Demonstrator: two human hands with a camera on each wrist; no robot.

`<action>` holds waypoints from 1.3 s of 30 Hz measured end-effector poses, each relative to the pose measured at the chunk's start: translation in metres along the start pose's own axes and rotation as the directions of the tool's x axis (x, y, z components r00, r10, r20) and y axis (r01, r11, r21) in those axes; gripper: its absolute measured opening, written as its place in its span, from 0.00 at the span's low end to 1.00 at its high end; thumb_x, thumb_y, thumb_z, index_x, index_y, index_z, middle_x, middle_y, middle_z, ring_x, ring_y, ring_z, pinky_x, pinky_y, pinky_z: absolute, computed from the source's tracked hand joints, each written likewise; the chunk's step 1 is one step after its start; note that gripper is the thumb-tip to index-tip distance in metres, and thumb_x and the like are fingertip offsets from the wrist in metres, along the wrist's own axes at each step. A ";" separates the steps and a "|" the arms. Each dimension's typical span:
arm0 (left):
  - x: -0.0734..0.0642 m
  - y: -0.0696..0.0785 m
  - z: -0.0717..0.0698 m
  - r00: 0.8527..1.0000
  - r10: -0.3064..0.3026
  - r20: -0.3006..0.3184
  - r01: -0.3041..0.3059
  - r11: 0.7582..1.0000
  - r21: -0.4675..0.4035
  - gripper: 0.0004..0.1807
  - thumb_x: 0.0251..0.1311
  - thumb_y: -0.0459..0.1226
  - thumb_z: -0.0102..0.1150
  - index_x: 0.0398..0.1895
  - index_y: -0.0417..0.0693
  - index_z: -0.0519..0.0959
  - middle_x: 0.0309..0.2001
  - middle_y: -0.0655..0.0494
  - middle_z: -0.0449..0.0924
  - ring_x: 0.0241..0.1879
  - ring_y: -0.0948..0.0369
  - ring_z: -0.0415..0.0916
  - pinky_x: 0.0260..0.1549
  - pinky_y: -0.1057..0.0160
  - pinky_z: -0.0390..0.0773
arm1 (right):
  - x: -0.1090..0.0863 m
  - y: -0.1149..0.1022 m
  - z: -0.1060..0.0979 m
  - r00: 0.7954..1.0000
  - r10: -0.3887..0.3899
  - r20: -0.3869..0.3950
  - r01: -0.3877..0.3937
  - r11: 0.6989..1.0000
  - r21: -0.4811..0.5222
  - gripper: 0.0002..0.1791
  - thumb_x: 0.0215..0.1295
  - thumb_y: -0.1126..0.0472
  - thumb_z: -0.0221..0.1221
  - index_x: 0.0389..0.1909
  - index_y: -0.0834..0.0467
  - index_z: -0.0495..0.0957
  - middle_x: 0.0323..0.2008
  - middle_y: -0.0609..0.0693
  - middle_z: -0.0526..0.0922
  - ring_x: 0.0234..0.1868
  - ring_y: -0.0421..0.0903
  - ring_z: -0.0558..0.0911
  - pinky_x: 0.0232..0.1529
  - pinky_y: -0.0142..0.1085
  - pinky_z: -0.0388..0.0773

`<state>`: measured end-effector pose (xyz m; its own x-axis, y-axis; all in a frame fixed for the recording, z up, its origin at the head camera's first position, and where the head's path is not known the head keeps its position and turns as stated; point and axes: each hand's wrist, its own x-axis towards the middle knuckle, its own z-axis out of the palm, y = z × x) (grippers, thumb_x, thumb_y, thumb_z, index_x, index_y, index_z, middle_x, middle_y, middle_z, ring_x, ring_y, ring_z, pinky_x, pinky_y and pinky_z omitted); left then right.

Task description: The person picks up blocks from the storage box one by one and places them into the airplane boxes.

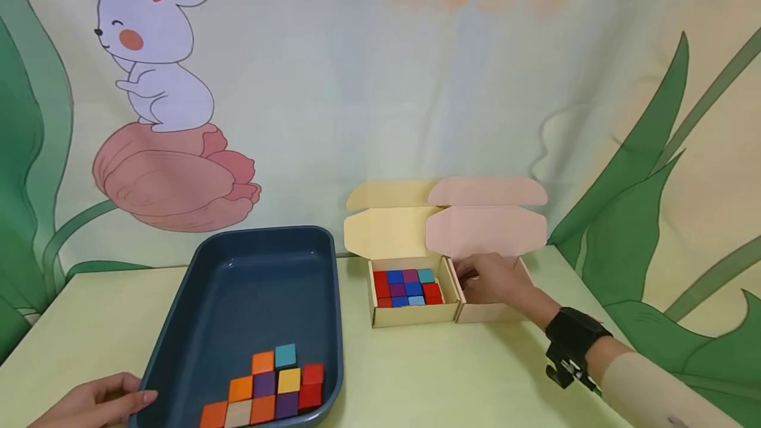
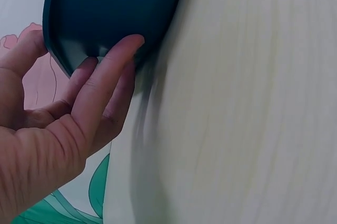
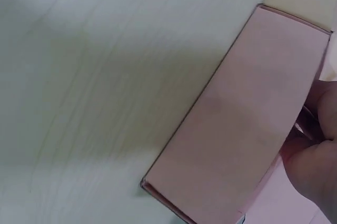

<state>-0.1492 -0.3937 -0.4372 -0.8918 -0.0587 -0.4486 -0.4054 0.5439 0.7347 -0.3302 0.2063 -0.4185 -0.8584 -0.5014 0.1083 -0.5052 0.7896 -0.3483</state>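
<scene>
My left hand (image 1: 95, 403) grips the near left rim of a dark blue tray (image 1: 261, 296), thumb over the edge. The left wrist view shows its fingers bent about the tray corner (image 2: 110, 19). Orange, purple, red and other coloured cubes (image 1: 263, 385) lie at the tray's near end. My right hand (image 1: 495, 279) reaches into an open pink box (image 1: 493, 313), its fingers bent down by the left wall. In the right wrist view the box's front wall (image 3: 231, 124) hides the fingertips, so I cannot tell whether they hold a cube.
Against the pink box's left side stands an open yellow box (image 1: 413, 317) with rows of red, blue, purple and teal cubes (image 1: 411, 288). Both lids stand raised behind. A printed cloth (image 1: 357, 84) with a rabbit and leaves hangs beyond the pale table (image 1: 410, 375).
</scene>
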 end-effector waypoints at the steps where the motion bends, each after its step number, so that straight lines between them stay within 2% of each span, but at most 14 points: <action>1: 0.000 0.002 -0.001 1.000 0.001 0.008 -0.001 1.000 -0.004 0.22 0.71 0.53 0.59 0.37 0.40 0.75 0.25 0.57 0.68 0.25 0.59 0.68 0.23 0.62 0.71 | -0.002 0.001 -0.001 1.000 -0.014 -0.006 0.014 1.000 -0.001 0.08 0.63 0.67 0.69 0.42 0.56 0.87 0.38 0.44 0.88 0.42 0.46 0.85 0.49 0.44 0.85; 6: -0.005 0.010 -0.003 0.996 0.016 0.086 -0.008 0.995 -0.100 0.22 0.73 0.52 0.55 0.38 0.41 0.73 0.28 0.55 0.68 0.26 0.59 0.69 0.26 0.60 0.76 | -0.008 -0.001 -0.012 0.998 -0.061 0.026 0.061 0.998 -0.017 0.09 0.62 0.69 0.67 0.42 0.58 0.86 0.38 0.46 0.87 0.40 0.46 0.83 0.46 0.44 0.85; 10: -0.007 0.013 -0.011 0.977 0.087 0.197 -0.035 0.967 -0.253 0.16 0.76 0.48 0.53 0.40 0.43 0.71 0.31 0.55 0.68 0.27 0.60 0.73 0.33 0.61 0.83 | -0.009 -0.019 -0.025 1.000 -0.011 -0.005 0.011 0.997 -0.080 0.12 0.63 0.73 0.60 0.44 0.62 0.86 0.40 0.52 0.87 0.42 0.51 0.83 0.48 0.46 0.84; 13: -0.007 0.014 -0.017 0.949 0.154 0.275 -0.043 0.928 -0.370 0.12 0.78 0.44 0.51 0.40 0.44 0.73 0.35 0.54 0.73 0.33 0.60 0.82 0.42 0.59 0.87 | -0.007 -0.045 -0.033 0.999 0.012 -0.052 -0.019 0.992 -0.128 0.13 0.65 0.73 0.58 0.48 0.65 0.84 0.46 0.57 0.86 0.48 0.56 0.83 0.52 0.48 0.84; 15: -0.006 0.015 -0.019 0.941 0.169 0.293 -0.037 0.912 -0.409 0.11 0.78 0.42 0.51 0.41 0.44 0.74 0.36 0.53 0.74 0.38 0.58 0.84 0.46 0.57 0.87 | -0.003 -0.068 -0.037 0.999 0.007 -0.049 -0.013 0.992 -0.122 0.13 0.68 0.71 0.58 0.52 0.66 0.82 0.51 0.59 0.83 0.53 0.58 0.82 0.55 0.48 0.83; 17: -0.006 0.016 -0.020 0.943 0.173 0.285 -0.040 0.907 -0.420 0.10 0.78 0.41 0.52 0.41 0.43 0.73 0.38 0.52 0.74 0.41 0.58 0.83 0.48 0.55 0.86 | 0.004 -0.091 -0.038 0.999 -0.035 -0.030 0.032 0.995 -0.094 0.15 0.68 0.70 0.58 0.54 0.65 0.81 0.54 0.59 0.82 0.55 0.57 0.81 0.54 0.44 0.83; 19: -0.005 0.019 -0.021 0.951 0.160 0.264 -0.040 0.911 -0.409 0.10 0.77 0.41 0.53 0.42 0.42 0.73 0.38 0.53 0.71 0.41 0.58 0.82 0.47 0.54 0.86 | 0.013 -0.116 -0.036 0.995 -0.103 0.001 0.103 0.992 -0.070 0.16 0.68 0.68 0.59 0.55 0.63 0.81 0.56 0.57 0.81 0.45 0.50 0.83 0.47 0.37 0.84; 21: -0.004 0.021 -0.022 0.956 0.153 0.252 -0.040 0.915 -0.402 0.10 0.77 0.41 0.54 0.42 0.42 0.73 0.39 0.53 0.70 0.41 0.58 0.81 0.47 0.53 0.86 | 0.025 -0.140 -0.030 0.981 -0.194 0.027 0.195 0.978 -0.072 0.16 0.68 0.67 0.60 0.55 0.61 0.81 0.55 0.55 0.82 0.33 0.44 0.80 0.39 0.31 0.80; 23: -0.003 0.022 -0.025 0.956 0.158 0.246 -0.049 0.916 -0.398 0.09 0.76 0.40 0.54 0.42 0.42 0.73 0.41 0.52 0.71 0.41 0.57 0.80 0.48 0.52 0.86 | 0.038 -0.165 -0.022 0.957 -0.285 0.057 0.289 0.953 -0.093 0.15 0.68 0.67 0.61 0.55 0.60 0.82 0.54 0.54 0.83 0.29 0.41 0.78 0.35 0.30 0.78; 25: -0.003 0.022 -0.027 0.955 0.166 0.245 -0.058 0.916 -0.396 0.09 0.76 0.40 0.54 0.42 0.42 0.73 0.41 0.52 0.71 0.41 0.57 0.80 0.48 0.52 0.86 | 0.049 -0.190 -0.011 0.930 -0.345 0.124 0.358 0.929 -0.099 0.15 0.70 0.66 0.60 0.55 0.60 0.83 0.54 0.54 0.84 0.31 0.42 0.81 0.39 0.30 0.80; 28: -0.004 0.016 -0.026 0.945 0.184 0.271 -0.059 0.910 -0.411 0.08 0.77 0.39 0.53 0.42 0.44 0.73 0.40 0.53 0.71 0.41 0.57 0.80 0.48 0.52 0.86 | 0.060 -0.221 0.008 0.884 -0.390 0.259 0.433 0.891 -0.136 0.15 0.71 0.63 0.61 0.57 0.57 0.83 0.54 0.51 0.85 0.47 0.44 0.83 0.49 0.30 0.81; 31: -0.007 0.008 -0.023 0.937 0.178 0.299 -0.039 0.907 -0.419 0.08 0.78 0.39 0.52 0.42 0.44 0.72 0.39 0.54 0.71 0.41 0.58 0.80 0.47 0.53 0.86 | 0.070 -0.244 0.024 0.854 -0.394 0.338 0.461 0.875 -0.145 0.15 0.72 0.62 0.61 0.57 0.56 0.83 0.53 0.50 0.85 0.48 0.42 0.83 0.47 0.25 0.80; 35: -0.012 0.001 -0.022 0.939 0.167 0.301 -0.029 0.910 -0.414 0.09 0.78 0.40 0.51 0.44 0.42 0.70 0.38 0.54 0.72 0.41 0.59 0.79 0.46 0.55 0.86 | 0.087 -0.266 0.040 0.846 -0.350 0.401 0.417 0.904 -0.092 0.16 0.73 0.60 0.61 0.59 0.55 0.82 0.54 0.47 0.85 0.51 0.40 0.81 0.48 0.23 0.79; 39: -0.016 -0.003 -0.021 0.931 0.182 0.317 -0.033 0.906 -0.422 0.08 0.78 0.39 0.50 0.43 0.42 0.70 0.37 0.54 0.72 0.42 0.59 0.78 0.47 0.54 0.86 | 0.099 -0.284 0.057 0.797 -0.300 0.524 0.388 0.920 -0.063 0.19 0.72 0.57 0.63 0.61 0.56 0.80 0.55 0.46 0.84 0.51 0.39 0.80 0.50 0.23 0.78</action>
<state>-0.1384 -0.4122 -0.4217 -0.8399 0.3101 -0.4454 -0.4225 0.1414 0.8953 -0.2665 -0.0873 -0.3625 -0.4857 -0.8221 -0.2969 -0.8031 0.5538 -0.2196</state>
